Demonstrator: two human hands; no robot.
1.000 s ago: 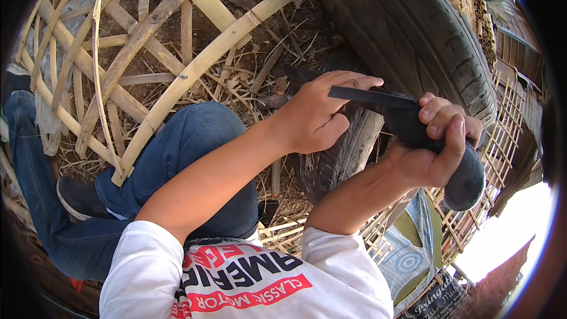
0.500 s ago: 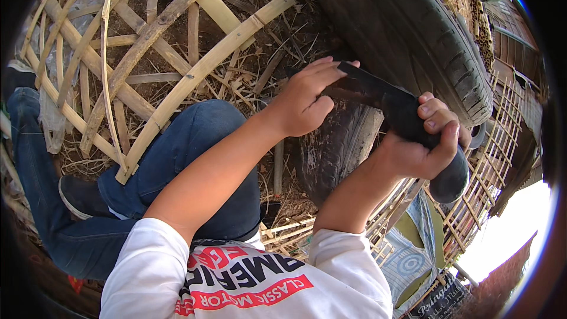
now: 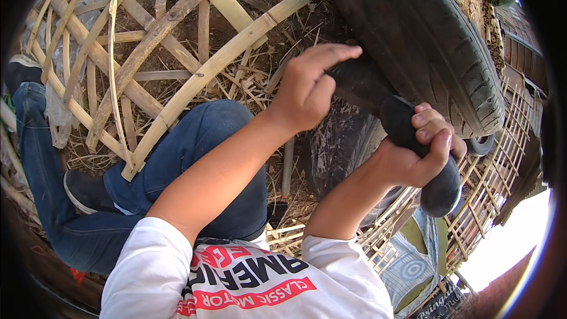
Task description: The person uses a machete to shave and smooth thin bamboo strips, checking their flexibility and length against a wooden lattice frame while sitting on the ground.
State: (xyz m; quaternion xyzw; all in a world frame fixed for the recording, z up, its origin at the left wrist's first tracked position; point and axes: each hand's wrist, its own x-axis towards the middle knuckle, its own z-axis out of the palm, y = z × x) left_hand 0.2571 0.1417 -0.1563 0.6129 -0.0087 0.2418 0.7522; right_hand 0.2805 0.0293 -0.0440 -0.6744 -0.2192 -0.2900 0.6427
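Note:
My right hand (image 3: 428,145) is wrapped round the thick black handle (image 3: 407,124) of a machete, whose rounded butt hangs below my fist. The dark, broad machete blade (image 3: 360,85) points up and to the left, in shadow, so its edge is hard to make out. By the blade's far end is my left hand (image 3: 307,85), palm down, with the forefinger stretched out and the thumb apart. It grips nothing; whether it touches the blade I cannot tell. A worn tyre piece (image 3: 342,147) lies under the blade, and a large tyre (image 3: 422,47) stands right behind it.
To the left, a lattice of split bamboo (image 3: 201,77) leans over my bent knee (image 3: 201,136). Straw and bamboo scraps cover the soil. On the right runs a bamboo slat fence (image 3: 490,171), with a patterned cloth (image 3: 410,269) at the lower right. Clear plastic lies beneath the lattice's left side.
My right hand has drawn the machete slightly down and left. My left hand's fingers have gone from spread over the blade to more curled, the forefinger still out. The view has shifted a little.

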